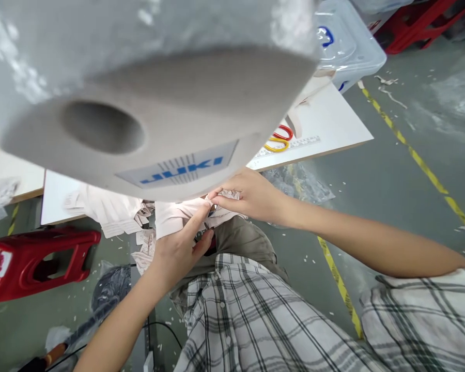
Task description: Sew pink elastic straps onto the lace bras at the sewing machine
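Below the head of a JUKI sewing machine [201, 103], both hands are at a pale pink piece of fabric [174, 216]. My left hand [180, 250] grips its edge, with the thumb and fingers closed on the cloth. My right hand [248, 194] pinches the same fabric a little farther right, fingertips close to the left hand's. The machine head hides the needle area and part of the cloth. Patterned fabric [145, 248] hangs beside the left hand. A stack of pale pieces [114, 206] lies left on the white table.
Scissors with red and yellow handles [279, 142] and a clear ruler [300, 143] lie on the white tabletop [333, 124] at right. A translucent bin [349, 46] stands behind. A red stool [42, 263] is at left. Plastic bags lie on the floor.
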{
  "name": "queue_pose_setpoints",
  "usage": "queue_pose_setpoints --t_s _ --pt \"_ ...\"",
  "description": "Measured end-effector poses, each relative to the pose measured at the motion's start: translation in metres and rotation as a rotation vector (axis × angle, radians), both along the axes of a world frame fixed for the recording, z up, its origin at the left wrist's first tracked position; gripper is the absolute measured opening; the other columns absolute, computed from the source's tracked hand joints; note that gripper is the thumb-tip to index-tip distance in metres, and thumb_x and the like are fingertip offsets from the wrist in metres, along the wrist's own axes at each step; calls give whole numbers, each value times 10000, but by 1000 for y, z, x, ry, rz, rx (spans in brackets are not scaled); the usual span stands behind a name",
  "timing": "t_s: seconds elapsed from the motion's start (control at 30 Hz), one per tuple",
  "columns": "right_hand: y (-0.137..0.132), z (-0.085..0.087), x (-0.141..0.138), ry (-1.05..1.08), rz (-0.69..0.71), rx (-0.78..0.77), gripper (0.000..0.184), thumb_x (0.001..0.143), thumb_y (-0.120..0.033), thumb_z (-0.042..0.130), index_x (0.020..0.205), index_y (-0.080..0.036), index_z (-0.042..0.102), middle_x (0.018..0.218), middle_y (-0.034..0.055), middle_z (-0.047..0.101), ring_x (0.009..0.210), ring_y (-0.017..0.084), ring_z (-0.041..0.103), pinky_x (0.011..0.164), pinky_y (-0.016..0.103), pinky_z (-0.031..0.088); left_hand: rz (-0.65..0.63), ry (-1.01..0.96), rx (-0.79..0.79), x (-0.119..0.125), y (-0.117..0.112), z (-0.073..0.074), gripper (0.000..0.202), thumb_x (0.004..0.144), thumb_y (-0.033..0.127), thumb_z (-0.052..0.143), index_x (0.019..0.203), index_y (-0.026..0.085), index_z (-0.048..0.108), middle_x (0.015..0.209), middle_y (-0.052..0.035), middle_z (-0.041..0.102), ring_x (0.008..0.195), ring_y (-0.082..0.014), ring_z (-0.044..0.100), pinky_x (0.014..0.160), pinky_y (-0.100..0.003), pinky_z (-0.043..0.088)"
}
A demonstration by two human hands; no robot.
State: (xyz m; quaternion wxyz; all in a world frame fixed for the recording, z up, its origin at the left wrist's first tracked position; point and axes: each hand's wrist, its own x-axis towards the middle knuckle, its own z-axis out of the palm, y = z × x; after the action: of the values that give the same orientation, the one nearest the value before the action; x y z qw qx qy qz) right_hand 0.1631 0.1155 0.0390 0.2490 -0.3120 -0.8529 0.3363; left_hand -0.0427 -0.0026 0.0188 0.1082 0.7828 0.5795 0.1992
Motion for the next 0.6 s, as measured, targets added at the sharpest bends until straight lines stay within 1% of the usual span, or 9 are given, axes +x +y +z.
queue_pose_setpoints --t_s 0.07,0.13,0.23,0.3,0.37,0.43,0.5,0.6 --pt "2 5 0 -3 -6 -18 161 894 -218 615 900 -225 776 991 51 718 994 218 628 899 354 450 -3 -1 6 1 1 -2 618 899 306 639 1489 309 452 999 -33 754 773 -185 667 718 -243 532" --pt "3 6 0 11 -9 -20 157 895 -213 616 897 -227 772 994 47 718 994 214 628 902 350 455 -3 8 13 2 2 -4 618 900 297 632 1489 327 451 995 -28 752 748 -187 652 709 -253 538" --pt "-1 -1 3 51 -16 29 137 907 -219 616 907 -220 754 992 45 714 992 202 627 899 345 467 17 30 40 4 2 -5 616 893 291 632 1482 341 462 1010 -34 747 755 -199 641 708 -265 539" --pt "-6 -11 4 100 -37 131 144 931 -234 592 953 -218 734 1011 51 709 1004 196 626 900 348 479 33 62 43 6 0 -4 612 890 294 631 1479 334 468 997 -41 744 741 -195 634 676 -255 524" --pt "-11 -22 7 157 -23 262 186 958 -226 537 1037 -230 706 1060 56 707 1042 186 628 927 358 487 48 103 35 8 -2 -1 589 896 303 619 1469 313 485 893 -37 735 652 -166 604 577 -225 473" --pt "-14 -31 8 186 19 376 240 965 -193 490 1096 -255 681 1100 45 714 1077 172 632 966 370 483 57 116 20 7 -3 3 553 903 316 609 1448 291 516 766 -16 702 543 -132 542 483 -207 391" --pt "-13 -36 9 165 42 443 263 958 -171 481 1085 -283 683 1106 18 728 1095 166 632 984 378 472 20 97 -7 0 -1 8 527 913 325 597 1434 282 533 697 7 675 461 -105 468 449 -204 340" --pt "-9 -33 8 97 21 477 246 952 -177 506 1015 -310 703 1066 -13 745 1083 176 624 990 394 441 -114 87 -17 -15 6 13 487 926 318 578 1413 304 558 626 30 634 412 -90 392 470 -198 338"
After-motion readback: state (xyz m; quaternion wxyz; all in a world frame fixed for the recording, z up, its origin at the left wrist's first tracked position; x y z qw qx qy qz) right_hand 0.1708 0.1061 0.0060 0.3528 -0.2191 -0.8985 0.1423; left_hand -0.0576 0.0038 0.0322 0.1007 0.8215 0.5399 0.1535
